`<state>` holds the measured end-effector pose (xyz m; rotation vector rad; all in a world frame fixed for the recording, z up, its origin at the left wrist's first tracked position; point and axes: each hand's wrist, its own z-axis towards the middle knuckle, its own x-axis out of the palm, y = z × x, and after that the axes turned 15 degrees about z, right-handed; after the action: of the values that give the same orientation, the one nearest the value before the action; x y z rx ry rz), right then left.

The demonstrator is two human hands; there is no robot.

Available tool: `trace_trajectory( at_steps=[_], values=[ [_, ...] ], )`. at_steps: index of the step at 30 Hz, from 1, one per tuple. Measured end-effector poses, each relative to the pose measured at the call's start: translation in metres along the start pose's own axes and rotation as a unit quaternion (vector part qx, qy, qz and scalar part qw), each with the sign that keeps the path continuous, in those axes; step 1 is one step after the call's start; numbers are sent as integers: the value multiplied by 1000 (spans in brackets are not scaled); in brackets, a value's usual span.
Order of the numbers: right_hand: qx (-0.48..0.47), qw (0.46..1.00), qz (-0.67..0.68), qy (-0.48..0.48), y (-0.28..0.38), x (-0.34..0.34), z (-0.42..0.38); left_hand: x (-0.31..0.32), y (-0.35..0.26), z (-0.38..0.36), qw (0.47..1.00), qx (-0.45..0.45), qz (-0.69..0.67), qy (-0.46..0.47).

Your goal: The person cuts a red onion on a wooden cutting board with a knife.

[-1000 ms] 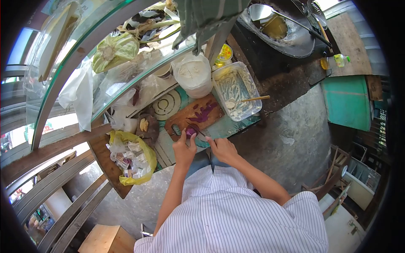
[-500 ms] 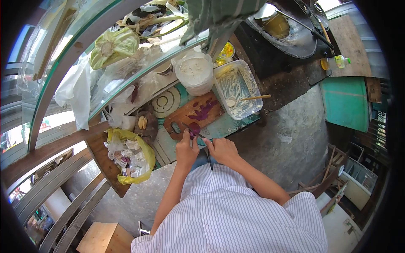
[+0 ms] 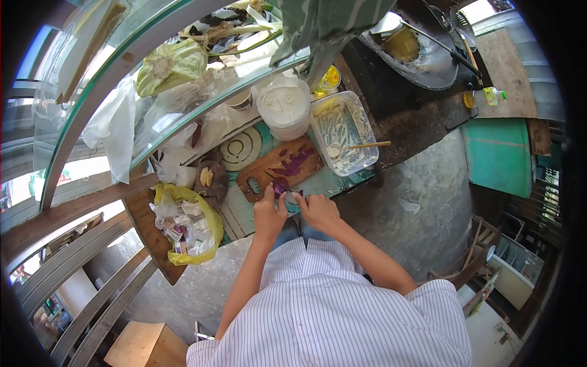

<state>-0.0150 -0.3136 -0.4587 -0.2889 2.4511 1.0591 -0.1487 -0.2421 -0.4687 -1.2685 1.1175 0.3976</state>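
Observation:
A wooden cutting board (image 3: pixel 264 167) with an oval handle hole lies on the green table (image 3: pixel 239 211). My left hand (image 3: pixel 269 214) is closed on a purple vegetable piece (image 3: pixel 279 185) at the board's near edge. My right hand (image 3: pixel 319 210), just beside it, is closed on a knife (image 3: pixel 292 195), whose blade touches the purple piece; its handle is hidden in the fingers. Cut purple strips (image 3: pixel 296 162) lie farther up the board. Right of the board stands a clear tub (image 3: pixel 369 160) with pale batter and a wooden-handled utensil (image 3: pixel 370 144).
A white bucket (image 3: pixel 284 110) of pale mixture stands behind the board. A yellow bag (image 3: pixel 214 238) of scraps is at the left. At the back right is a wok (image 3: pixel 437 67) of oil. A glass pane edge (image 3: pixel 202 109) crosses the upper left.
The knife and both hands have shifted slightly at the purple piece, with the blade now tilted differently. The whole view has also moved a little.

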Motion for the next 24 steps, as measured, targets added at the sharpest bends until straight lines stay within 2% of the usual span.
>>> trace_trajectory(
  at_steps=[4, 6, 10, 12, 15, 18, 22, 24],
  values=[
    [-2, 1000, 17, 12, -5, -8, -11, -3, -1, 3, 1000, -21, -8, 15],
    [8, 1000, 7, 18, -11, -6, -14, 7, 3, -3, 999, -2, -18, -39],
    [8, 1000, 6, 17, -7, -1, 6, 11, 4, -5, 998, 20, -1, -65],
    [14, 1000, 5, 12, -6, -2, 2, 1, 1, -3, 999, -23, -8, 21],
    [31, 999, 1, 26, -16, -2, -5, 9, 4, -5, 999, 17, -7, -42],
    [11, 1000, 10, 5, -15, 2, 15, 7, 1, -5, 1000, -15, 2, 10],
    [25, 999, 19, 15, -38, 2, 21, 7, 9, -4, 1000, -4, 3, -26],
    [48, 997, 53, 19, -59, 6, 14, 0, 10, -4, 999, -26, -8, -26]
  ],
)
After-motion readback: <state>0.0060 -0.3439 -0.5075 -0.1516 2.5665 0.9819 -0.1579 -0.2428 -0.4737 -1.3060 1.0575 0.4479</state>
